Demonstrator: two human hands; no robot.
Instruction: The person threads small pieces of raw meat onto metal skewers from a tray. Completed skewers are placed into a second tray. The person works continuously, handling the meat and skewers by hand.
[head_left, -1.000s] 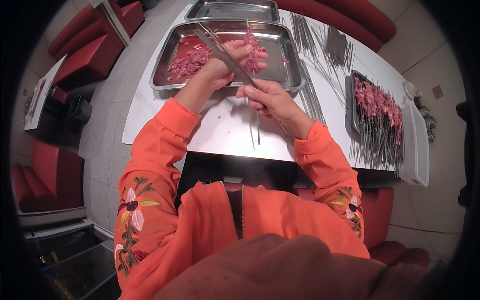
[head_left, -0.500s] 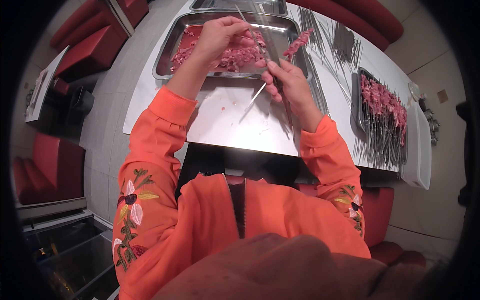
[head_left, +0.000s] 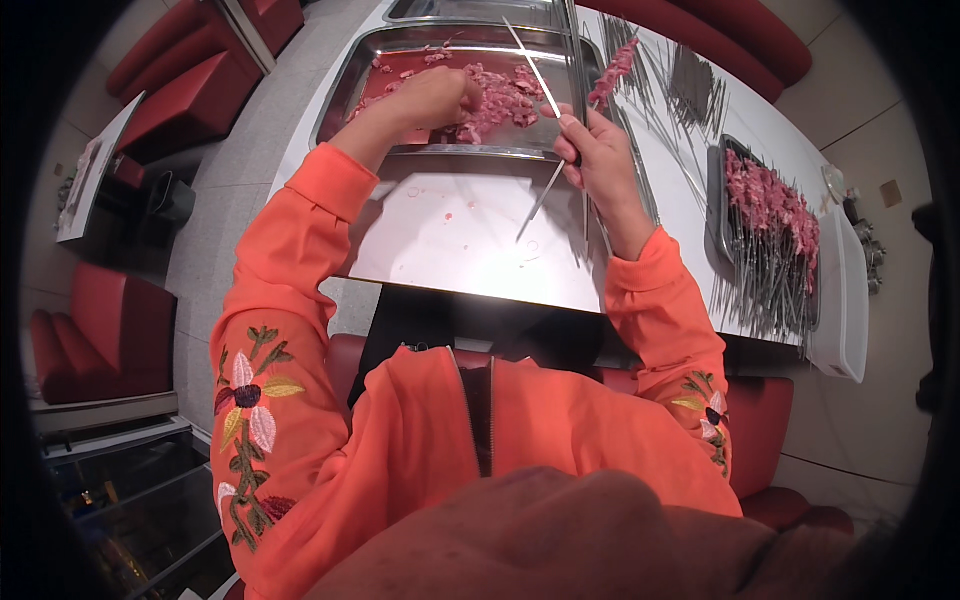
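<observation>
My right hand (head_left: 598,150) is closed around metal skewers above the near right part of a steel tray (head_left: 400,152). Pink meat (head_left: 615,75) is threaded on the upper end of one skewer, whose bare shaft slants down to the left below my hand. A bare skewer (head_left: 530,62) crosses it, pointing up and left, and other long shafts run nearly upright beside it. My left hand (head_left: 432,98) reaches into the tray at a heap of raw meat pieces (head_left: 500,100). Its fingers curl downward, and its fingertips are hidden, so what they grip does not show.
A second tray (head_left: 480,10) stands beyond the first. Loose skewers (head_left: 690,85) lie on the white table (head_left: 450,235) at the far right. Nearer on that side, a dark tray (head_left: 722,200) bears many meat skewers (head_left: 770,215), beside a white bin (head_left: 840,290). Red seats stand around.
My left hand has left the skewers and moved down and left to the meat. My right hand has shifted slightly right, carrying the skewers along.
</observation>
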